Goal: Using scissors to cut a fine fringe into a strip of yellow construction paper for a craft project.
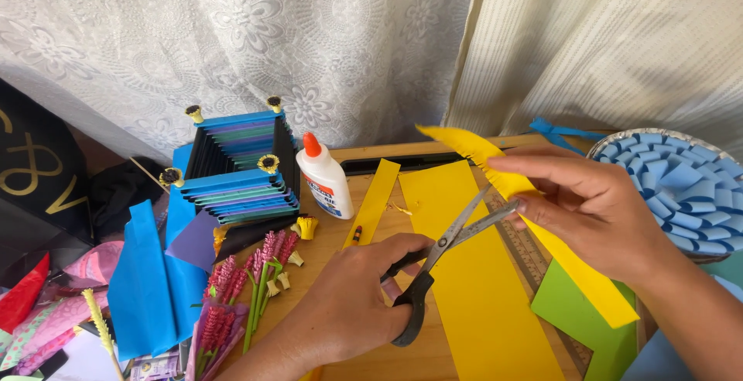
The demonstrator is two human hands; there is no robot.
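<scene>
Head view, looking down at a cluttered wooden table (371, 362). Left hand (352, 296) grips black-handled scissors (433, 269), fingers through the loops; blades parted, tips pointing up and right toward the other hand. Right hand (592, 207) pinches a long yellow paper strip (569, 261) between thumb and fingers, holding it up off the table. The strip runs diagonally from upper left to lower right; its upper edge near the top end is already cut into a fine fringe. Scissor tips sit at the strip's edge just under the right fingers; whether the blades touch the paper I cannot tell. Beneath both hands lies a wide yellow sheet (476, 288) flat on the table, with a narrower yellow strip (375, 199) beside it to the left. A white glue bottle (325, 180) with an orange cap stands upright behind that. Left of the bottle, a folded paper box (240, 168) in blue, purple and black layers, small yellow-and-dark paper flowers on its corners. In front of it, pink paper flower stalks (255, 272) with green stems lie on the table. Blue paper sheet (147, 288) at far left. Green paper piece (580, 315) under the held strip's lower end. At right edge, a round tray (673, 137) filled with blue paper loops. Lace curtain (309, 40) behind everything.
</scene>
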